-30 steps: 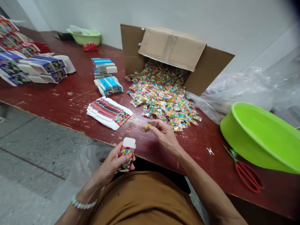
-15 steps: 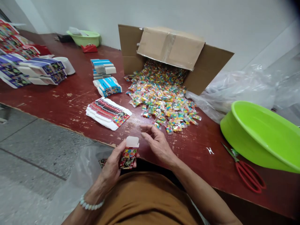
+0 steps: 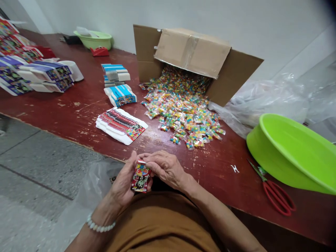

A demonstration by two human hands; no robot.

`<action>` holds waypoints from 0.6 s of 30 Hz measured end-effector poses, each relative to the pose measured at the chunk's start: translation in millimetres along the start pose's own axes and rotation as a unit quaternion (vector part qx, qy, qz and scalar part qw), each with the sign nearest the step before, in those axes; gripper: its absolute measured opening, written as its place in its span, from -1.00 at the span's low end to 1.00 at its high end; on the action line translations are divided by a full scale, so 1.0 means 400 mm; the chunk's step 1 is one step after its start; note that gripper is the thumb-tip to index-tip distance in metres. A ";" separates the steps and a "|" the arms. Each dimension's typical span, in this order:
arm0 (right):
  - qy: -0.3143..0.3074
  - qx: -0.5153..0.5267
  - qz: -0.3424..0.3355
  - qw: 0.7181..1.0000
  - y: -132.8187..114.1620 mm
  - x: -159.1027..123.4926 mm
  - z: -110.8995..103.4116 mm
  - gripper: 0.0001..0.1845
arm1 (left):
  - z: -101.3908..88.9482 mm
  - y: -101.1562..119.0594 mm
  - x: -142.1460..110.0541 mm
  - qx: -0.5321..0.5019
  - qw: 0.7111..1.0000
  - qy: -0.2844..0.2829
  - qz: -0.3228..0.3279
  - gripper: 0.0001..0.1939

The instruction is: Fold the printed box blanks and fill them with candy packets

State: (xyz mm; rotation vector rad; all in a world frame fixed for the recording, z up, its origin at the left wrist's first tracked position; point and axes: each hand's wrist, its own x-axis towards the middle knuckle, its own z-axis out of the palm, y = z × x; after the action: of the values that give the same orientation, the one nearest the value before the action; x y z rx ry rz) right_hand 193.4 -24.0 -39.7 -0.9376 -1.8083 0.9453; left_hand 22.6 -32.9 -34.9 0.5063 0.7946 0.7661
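Observation:
My left hand (image 3: 123,182) is wrapped round a small red printed candy box (image 3: 141,178), held upright just off the table's front edge. Over the top of that box my right hand (image 3: 165,168) has its fingers closed on the top flap, which is now folded down. Beyond my hands lies a fanned stack of flat red cartons (image 3: 122,126). Many clear-wrapped packets of colourful candy (image 3: 183,115) spill from a large cardboard box (image 3: 193,52) tipped on its side.
Blue carton bundles (image 3: 120,95) sit left of the candy, purple bundles (image 3: 47,75) farther left. A green basin (image 3: 288,154) and red-handled scissors (image 3: 278,196) lie at right. At the back stand another green basin (image 3: 96,41) and a red tape dispenser (image 3: 99,51).
My right hand has moved left and down onto the box top. The white flap that stood up is now folded over. My left hand keeps holding the box.

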 end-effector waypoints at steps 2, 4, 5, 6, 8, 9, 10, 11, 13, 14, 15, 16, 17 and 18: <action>-0.016 0.052 0.046 0.997 -0.006 0.004 0.001 -0.78 | -0.002 0.002 0.002 -0.016 1.000 0.002 0.003 -0.32; -0.023 0.154 0.123 0.980 -0.010 0.011 0.007 -0.78 | -0.006 -0.003 0.004 -0.008 1.000 0.011 0.018 -0.23; -0.028 0.208 0.161 0.964 -0.011 0.015 0.010 -0.76 | -0.008 -0.007 0.005 0.001 1.000 0.015 0.025 -0.20; -0.035 0.257 0.194 0.946 -0.013 0.020 0.013 -0.73 | -0.011 -0.011 0.006 0.010 0.999 0.018 0.031 -0.16; -0.042 0.315 0.239 0.918 -0.017 0.028 0.018 -0.69 | -0.017 -0.015 0.007 0.025 0.999 0.016 0.039 -0.10; -0.041 0.323 0.247 0.912 -0.019 0.030 0.018 -0.67 | -0.020 -0.016 0.007 0.028 0.999 0.013 0.040 -0.09; -0.036 0.317 0.246 0.915 -0.021 0.031 0.018 -0.67 | -0.022 -0.015 0.007 0.029 0.999 0.009 0.038 -0.08; -0.031 0.299 0.234 0.925 -0.023 0.031 0.016 -0.68 | -0.023 -0.014 0.006 0.027 0.999 0.005 0.035 -0.08; -0.034 0.247 0.186 0.950 -0.027 0.028 0.008 -0.71 | -0.020 -0.009 0.005 0.018 0.999 0.007 0.028 -0.10; -0.044 0.216 0.154 0.963 -0.029 0.025 0.003 -0.74 | -0.017 -0.007 0.005 0.013 1.000 0.015 0.023 -0.12; -0.058 0.179 0.117 0.975 -0.031 0.022 -0.001 -0.77 | -0.013 -0.005 0.005 0.006 0.999 0.025 0.020 -0.14; -0.069 0.136 0.080 0.985 -0.032 0.019 -0.004 -0.81 | -0.009 -0.004 0.005 -0.003 0.999 0.034 0.018 -0.16; -0.076 0.091 0.046 0.992 -0.032 0.015 -0.006 -0.86 | -0.006 -0.003 0.006 -0.013 0.999 0.042 0.018 -0.19; -0.076 0.050 0.019 0.996 -0.030 0.013 -0.005 -0.90 | -0.003 -0.002 0.007 -0.023 0.998 0.053 0.020 -0.24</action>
State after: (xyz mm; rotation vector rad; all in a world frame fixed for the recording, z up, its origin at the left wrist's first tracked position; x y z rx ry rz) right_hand 190.9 -24.2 -26.8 -0.8596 -1.8566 1.1468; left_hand 23.3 -31.0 -37.6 0.4441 0.8657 0.8524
